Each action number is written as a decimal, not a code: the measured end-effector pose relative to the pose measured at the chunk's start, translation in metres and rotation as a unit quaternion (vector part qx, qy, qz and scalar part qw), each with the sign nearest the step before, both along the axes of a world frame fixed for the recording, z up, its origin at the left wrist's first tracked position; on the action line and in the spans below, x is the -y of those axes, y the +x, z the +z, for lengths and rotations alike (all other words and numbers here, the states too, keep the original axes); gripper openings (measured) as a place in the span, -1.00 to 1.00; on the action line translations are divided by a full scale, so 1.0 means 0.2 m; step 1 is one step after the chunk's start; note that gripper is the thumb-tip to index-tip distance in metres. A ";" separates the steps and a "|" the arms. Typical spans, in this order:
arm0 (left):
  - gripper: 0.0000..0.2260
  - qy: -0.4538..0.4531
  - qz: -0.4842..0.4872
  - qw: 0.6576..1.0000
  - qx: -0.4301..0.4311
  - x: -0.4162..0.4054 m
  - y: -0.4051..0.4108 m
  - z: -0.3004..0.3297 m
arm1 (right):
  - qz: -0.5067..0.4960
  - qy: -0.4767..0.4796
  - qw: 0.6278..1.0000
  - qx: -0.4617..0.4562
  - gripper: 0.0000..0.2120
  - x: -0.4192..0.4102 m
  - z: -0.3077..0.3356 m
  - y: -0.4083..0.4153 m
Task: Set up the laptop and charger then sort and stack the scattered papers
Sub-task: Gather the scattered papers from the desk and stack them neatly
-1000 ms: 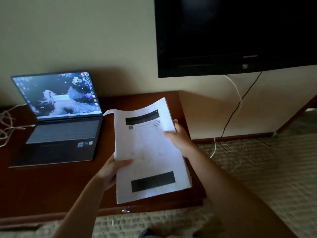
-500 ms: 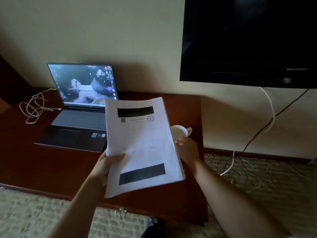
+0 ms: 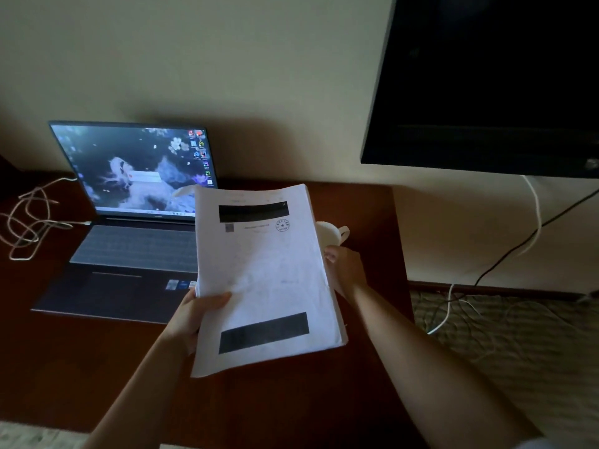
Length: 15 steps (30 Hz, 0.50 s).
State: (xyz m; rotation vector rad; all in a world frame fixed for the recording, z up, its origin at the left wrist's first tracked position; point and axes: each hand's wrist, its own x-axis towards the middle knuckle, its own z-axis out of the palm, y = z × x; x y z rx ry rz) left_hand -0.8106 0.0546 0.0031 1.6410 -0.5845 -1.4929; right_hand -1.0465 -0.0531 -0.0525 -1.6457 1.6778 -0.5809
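Papers (image 3: 265, 280) gripped by both hands (image 3: 194, 314) (image 3: 345, 270) partly hide laptop (image 3: 129, 222) and white cup (image 3: 329, 234).

White paper stack (image 3: 265, 273) held tilted beside open, lit laptop (image 3: 129, 222).

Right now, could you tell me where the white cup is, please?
In the head view, the white cup stands on the wooden desk toward its right side, half hidden behind the paper stack, just above the right hand.
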 end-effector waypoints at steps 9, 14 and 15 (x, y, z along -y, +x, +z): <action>-0.73 -0.016 -0.025 0.999 -0.033 0.04 -0.04 0.03 | -0.151 0.079 0.947 0.274 -0.73 -0.02 0.10 -0.02; -0.61 -0.045 -0.080 0.994 -0.059 -0.08 -0.23 0.05 | -0.156 0.149 0.932 0.293 -0.50 -0.18 0.22 -0.23; -0.58 -0.046 -0.089 0.993 -0.058 -0.12 -0.28 0.05 | -0.143 0.148 0.938 0.280 -0.49 -0.23 0.25 -0.28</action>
